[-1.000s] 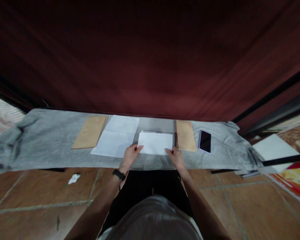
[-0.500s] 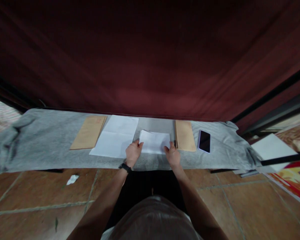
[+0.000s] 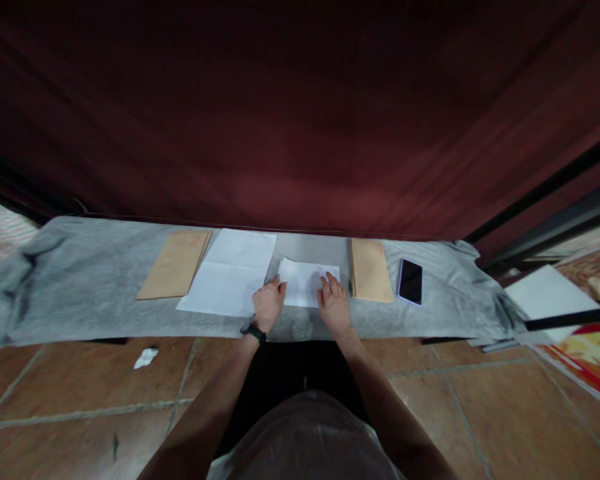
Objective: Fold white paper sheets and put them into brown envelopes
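A folded white paper [image 3: 305, 275] lies on the grey cloth in front of me, its upper left corner slightly raised. My left hand [image 3: 269, 301], with a black watch on the wrist, pinches the paper's left edge between thumb and fingers. My right hand [image 3: 334, 303] rests on the right part of the paper, fingers spread and palm down. Left of them lie larger white sheets [image 3: 233, 273] with a crease across. Brown envelopes [image 3: 173, 265] are at the far left, and another brown stack [image 3: 371, 270] sits just right of my right hand.
A phone [image 3: 411, 282] lies on the grey cloth [image 3: 100, 280] at the right. Behind the narrow table hangs a dark red curtain [image 3: 300, 147]. A black bar [image 3: 570, 318] and a white board [image 3: 545, 293] are at the right edge. Crumpled paper [image 3: 146, 357] is on the tiled floor.
My right hand has moved left from the paper's right edge onto its surface, and its fingers have spread. My left hand has hardly moved.
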`<act>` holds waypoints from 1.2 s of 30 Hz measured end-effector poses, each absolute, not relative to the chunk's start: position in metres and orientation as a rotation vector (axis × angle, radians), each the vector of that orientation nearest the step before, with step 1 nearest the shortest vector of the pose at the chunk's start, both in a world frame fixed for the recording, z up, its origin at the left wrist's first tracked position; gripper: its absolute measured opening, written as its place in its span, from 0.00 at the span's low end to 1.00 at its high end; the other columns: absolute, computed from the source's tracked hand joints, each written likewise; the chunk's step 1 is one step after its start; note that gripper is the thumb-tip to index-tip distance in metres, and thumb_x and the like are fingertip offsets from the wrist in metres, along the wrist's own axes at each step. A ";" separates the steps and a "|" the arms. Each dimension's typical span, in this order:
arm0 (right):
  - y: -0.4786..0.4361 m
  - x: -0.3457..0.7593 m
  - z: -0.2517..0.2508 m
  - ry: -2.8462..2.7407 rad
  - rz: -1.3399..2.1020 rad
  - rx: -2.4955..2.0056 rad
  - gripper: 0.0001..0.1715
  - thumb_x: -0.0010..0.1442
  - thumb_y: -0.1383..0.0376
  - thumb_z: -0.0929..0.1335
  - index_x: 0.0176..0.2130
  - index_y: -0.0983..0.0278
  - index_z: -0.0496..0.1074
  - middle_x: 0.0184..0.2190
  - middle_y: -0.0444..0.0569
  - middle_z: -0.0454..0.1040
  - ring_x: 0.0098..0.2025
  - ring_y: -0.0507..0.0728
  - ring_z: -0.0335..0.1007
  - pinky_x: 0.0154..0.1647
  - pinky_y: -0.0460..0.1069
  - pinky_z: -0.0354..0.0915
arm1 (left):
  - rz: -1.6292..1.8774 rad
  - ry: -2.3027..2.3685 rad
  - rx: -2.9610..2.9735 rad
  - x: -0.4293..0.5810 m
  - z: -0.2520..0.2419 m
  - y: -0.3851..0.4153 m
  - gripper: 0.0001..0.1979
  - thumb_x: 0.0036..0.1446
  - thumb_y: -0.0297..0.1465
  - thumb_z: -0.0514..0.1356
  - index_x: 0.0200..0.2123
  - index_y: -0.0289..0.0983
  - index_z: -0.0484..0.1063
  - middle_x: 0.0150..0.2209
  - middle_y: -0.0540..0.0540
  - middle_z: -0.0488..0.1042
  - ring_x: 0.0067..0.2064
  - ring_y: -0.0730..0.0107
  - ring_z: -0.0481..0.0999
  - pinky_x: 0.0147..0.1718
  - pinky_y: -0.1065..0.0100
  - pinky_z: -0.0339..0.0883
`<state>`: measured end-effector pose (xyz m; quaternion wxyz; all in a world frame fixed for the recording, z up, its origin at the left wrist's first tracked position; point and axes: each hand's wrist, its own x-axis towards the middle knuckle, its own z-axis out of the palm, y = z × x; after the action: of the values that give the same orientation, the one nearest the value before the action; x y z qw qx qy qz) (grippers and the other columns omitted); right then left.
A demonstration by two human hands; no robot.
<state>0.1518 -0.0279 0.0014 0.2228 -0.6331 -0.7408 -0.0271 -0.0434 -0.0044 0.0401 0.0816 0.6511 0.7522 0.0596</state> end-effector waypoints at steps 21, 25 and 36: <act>-0.030 0.132 -0.014 -2.104 -0.045 -1.852 0.32 0.73 0.58 0.58 0.70 0.66 0.55 0.71 0.61 0.52 0.72 0.66 0.49 0.70 0.64 0.48 | 0.490 1.924 2.339 -0.021 0.037 -0.019 0.24 0.69 0.33 0.46 0.66 0.35 0.59 0.69 0.37 0.58 0.71 0.54 0.53 0.67 0.51 0.50; -0.030 0.133 -0.014 -2.131 -0.022 -1.865 0.31 0.72 0.62 0.59 0.70 0.66 0.54 0.71 0.60 0.51 0.72 0.65 0.48 0.70 0.63 0.47 | 0.355 1.764 2.369 -0.003 0.017 -0.025 0.27 0.71 0.37 0.42 0.68 0.35 0.57 0.71 0.41 0.54 0.73 0.60 0.48 0.70 0.54 0.44; -0.011 0.157 -0.014 -2.008 -0.061 -1.917 0.31 0.73 0.61 0.56 0.68 0.73 0.57 0.68 0.65 0.58 0.69 0.65 0.55 0.68 0.63 0.52 | 0.311 2.000 2.281 -0.010 0.001 -0.021 0.31 0.71 0.40 0.43 0.70 0.30 0.51 0.72 0.36 0.47 0.74 0.57 0.43 0.70 0.52 0.43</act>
<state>0.1569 -0.0111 -0.0143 0.1814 -0.6788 -0.7113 -0.0218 -0.0101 -0.0208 0.0009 0.0461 0.7471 0.6552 0.1020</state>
